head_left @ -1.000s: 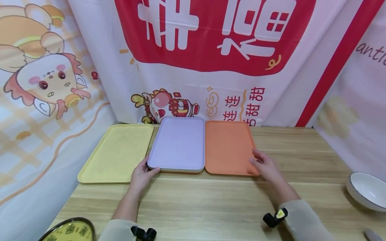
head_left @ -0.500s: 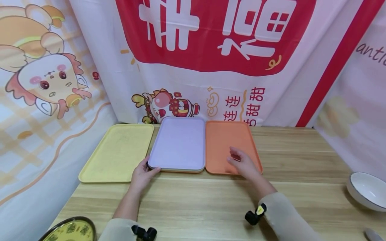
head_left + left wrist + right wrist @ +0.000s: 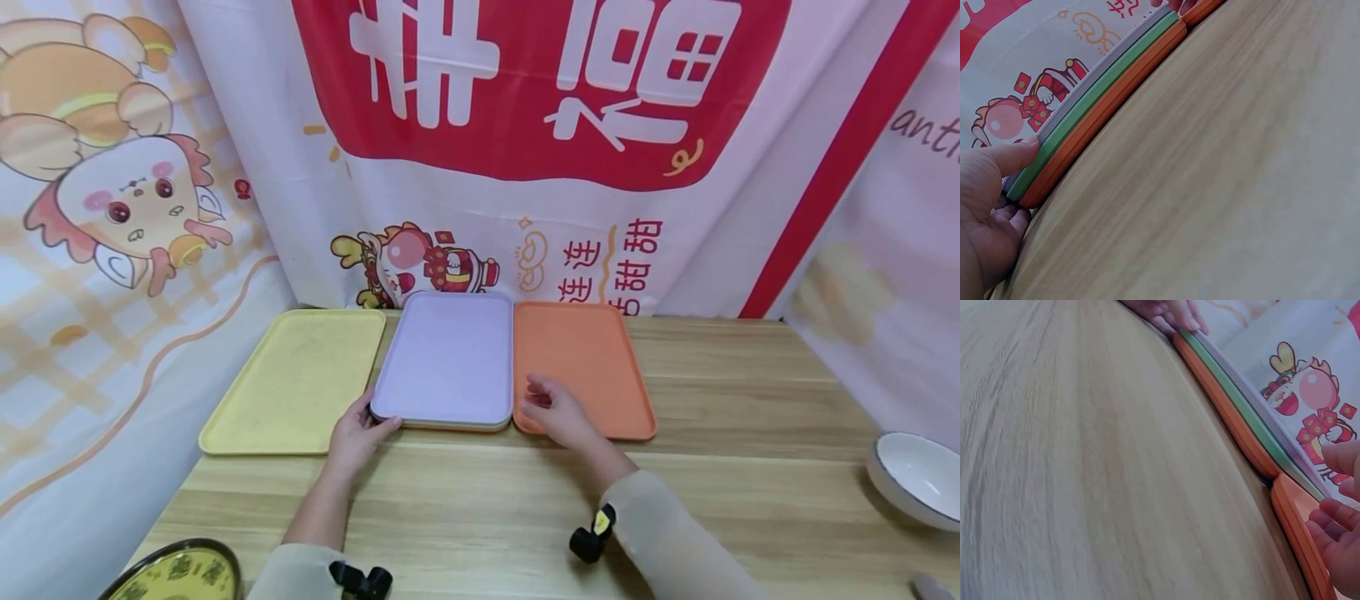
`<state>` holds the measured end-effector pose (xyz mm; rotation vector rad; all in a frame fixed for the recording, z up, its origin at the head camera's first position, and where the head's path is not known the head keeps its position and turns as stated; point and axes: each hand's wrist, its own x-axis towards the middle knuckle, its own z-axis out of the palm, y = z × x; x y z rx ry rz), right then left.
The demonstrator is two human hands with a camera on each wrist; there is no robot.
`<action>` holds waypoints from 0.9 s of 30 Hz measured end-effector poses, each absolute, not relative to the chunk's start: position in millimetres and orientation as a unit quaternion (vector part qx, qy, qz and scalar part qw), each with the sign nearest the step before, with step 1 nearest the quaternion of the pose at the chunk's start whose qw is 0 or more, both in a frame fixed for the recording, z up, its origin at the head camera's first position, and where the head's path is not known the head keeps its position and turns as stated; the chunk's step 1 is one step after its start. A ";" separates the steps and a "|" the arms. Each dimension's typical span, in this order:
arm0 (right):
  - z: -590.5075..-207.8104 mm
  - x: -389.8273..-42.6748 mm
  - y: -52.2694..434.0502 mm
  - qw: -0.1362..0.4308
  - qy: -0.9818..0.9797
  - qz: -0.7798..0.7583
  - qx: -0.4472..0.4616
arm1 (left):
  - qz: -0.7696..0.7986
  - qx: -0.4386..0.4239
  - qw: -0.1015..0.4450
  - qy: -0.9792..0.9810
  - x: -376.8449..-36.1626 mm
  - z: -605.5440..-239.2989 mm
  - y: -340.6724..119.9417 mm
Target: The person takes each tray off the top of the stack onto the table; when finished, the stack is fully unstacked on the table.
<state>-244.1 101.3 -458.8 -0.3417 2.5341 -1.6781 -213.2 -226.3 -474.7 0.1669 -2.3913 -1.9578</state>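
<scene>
Left hand (image 3: 358, 433) gripping lavender tray (image 3: 448, 358) corner; right hand (image 3: 553, 412) loosely curled over orange tray (image 3: 592, 367), holding nothing

Three-tray stack, lavender over green over orange; one yellow tray (image 3: 296, 379) beside

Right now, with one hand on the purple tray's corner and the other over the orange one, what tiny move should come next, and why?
Probably the right hand should slide left to grip the near right corner of the purple tray. The left hand already holds its near left corner, and it tops a stack, so two hands would lift it level.
</scene>
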 end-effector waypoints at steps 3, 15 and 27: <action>-459.4 -245.7 92.4 0.067 0.835 -0.540 -0.080 | -0.626 0.058 0.021 -0.778 -212.9 -474.3 -225.8; -465.6 -247.5 77.1 0.057 0.841 -0.533 -0.068 | -0.642 0.048 0.030 -0.765 -213.7 -475.7 -224.9; -462.9 -246.2 75.8 0.053 0.820 -0.563 -0.089 | -0.645 0.045 0.035 -0.762 -213.8 -474.6 -224.9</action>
